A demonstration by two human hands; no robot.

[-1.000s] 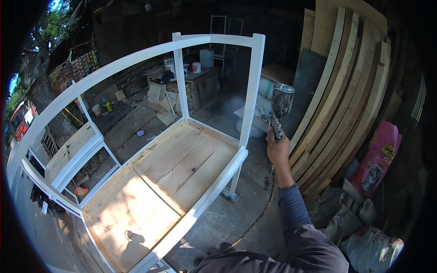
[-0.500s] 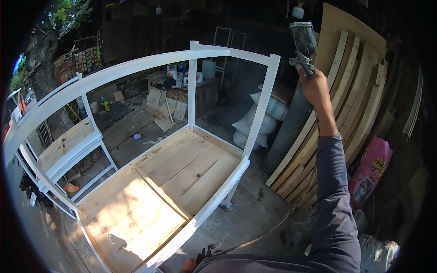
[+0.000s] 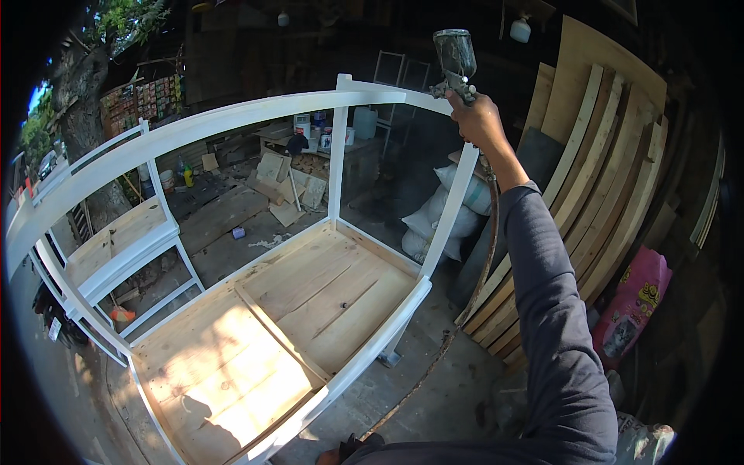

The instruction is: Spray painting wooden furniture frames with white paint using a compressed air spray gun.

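Note:
My right hand point(image 3: 482, 124) is closed on a metal spray gun point(image 3: 457, 84) with a stained cup on top, raised at the top corner of a white wooden frame point(image 3: 240, 116). The frame's near right post passes behind my wrist. A hose point(image 3: 426, 376) hangs from the gun and runs down to the bottom edge. Inside the frame's base lie bare boards point(image 3: 310, 287), partly sunlit. My left hand point(image 3: 329, 457) barely shows at the bottom edge beside something dark; its fingers are unclear.
Leaning planks point(image 3: 589, 186) stand at right, above a pink bag point(image 3: 632, 302). White sacks point(image 3: 426, 232) are stacked behind the post. A second white piece point(image 3: 124, 240) stands at left near a tree point(image 3: 81, 116). A cluttered bench point(image 3: 318, 139) with containers is at the back.
My right hand rose with the spray gun from beside the post's middle, then moved left to the top corner. The pale mist near the post is fainter. The view has shifted slightly.

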